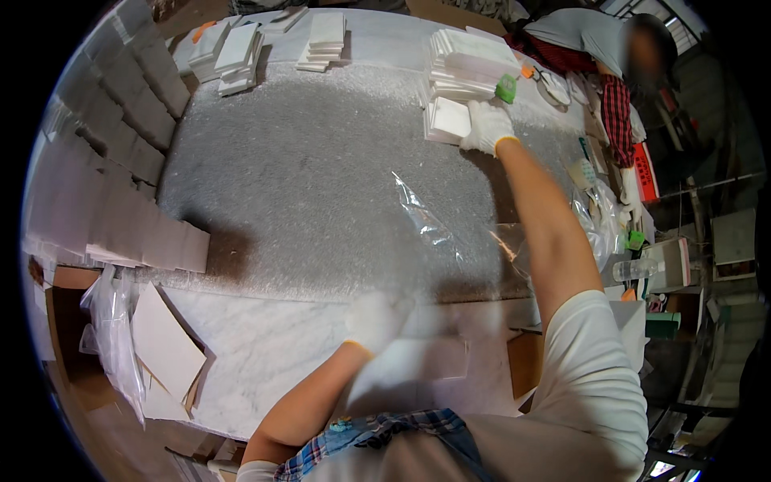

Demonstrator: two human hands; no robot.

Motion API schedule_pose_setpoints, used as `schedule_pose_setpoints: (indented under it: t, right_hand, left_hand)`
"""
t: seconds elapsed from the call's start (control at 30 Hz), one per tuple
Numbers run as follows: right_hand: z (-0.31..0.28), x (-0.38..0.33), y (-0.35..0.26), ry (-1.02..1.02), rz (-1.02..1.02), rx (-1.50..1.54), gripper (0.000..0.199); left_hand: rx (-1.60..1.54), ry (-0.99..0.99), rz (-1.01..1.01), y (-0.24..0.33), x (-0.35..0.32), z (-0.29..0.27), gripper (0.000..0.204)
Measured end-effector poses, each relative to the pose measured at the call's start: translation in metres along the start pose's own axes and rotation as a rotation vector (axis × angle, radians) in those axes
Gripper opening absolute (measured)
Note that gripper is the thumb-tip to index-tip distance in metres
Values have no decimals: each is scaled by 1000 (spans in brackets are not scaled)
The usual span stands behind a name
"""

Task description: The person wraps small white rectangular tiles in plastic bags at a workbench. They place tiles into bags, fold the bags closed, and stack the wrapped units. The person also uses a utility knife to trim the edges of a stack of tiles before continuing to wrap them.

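At the far right of the grey mat, my right hand (487,128), in a white glove with a yellow cuff, is closed at the right edge of a short pile of white tiles (448,118). My left hand (376,320), gloved too, is near the front edge of the mat, over the marble surface. Motion smears its fingers, so their hold is hidden. Between the hands, a clear plastic film (426,215) catches the light above the mat. A taller stack of white tiles (474,55) stands just behind the short pile, with a green piece (506,88) beside it.
Tall stacks of pale tiles (112,161) line the left side. Smaller tile stacks (324,40) stand along the far edge. Loose boards (167,341) and plastic wrap (116,337) lie front left. A bottle (634,269) lies at right. Another person (618,88) works far right.
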State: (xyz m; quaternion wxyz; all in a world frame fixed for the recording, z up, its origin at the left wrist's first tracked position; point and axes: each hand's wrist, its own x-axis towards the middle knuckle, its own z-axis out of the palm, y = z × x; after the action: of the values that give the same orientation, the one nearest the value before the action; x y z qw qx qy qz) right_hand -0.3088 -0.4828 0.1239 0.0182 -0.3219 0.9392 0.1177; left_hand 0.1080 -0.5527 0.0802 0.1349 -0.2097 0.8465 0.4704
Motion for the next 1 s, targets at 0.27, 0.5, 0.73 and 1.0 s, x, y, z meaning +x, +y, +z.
schedule_pose_setpoints:
  t: [0.27,0.5,0.73,1.0]
  right_hand:
    - [11,-127,-50,147,230,366,90]
    - [-23,-315,-104,135,151,525,93]
    - [-11,-432,-101,31,-68,473,86]
    - [-12,-449,-126,1,-184,460,75]
  left_hand:
    - [-5,-4,6,-15,17,7,40]
    - [-299,-170,-102,-24,24,2,33]
    - [-313,-174,-136,3,11,-8,24]
    - [-366,-189,-158,4,9,-7,27]
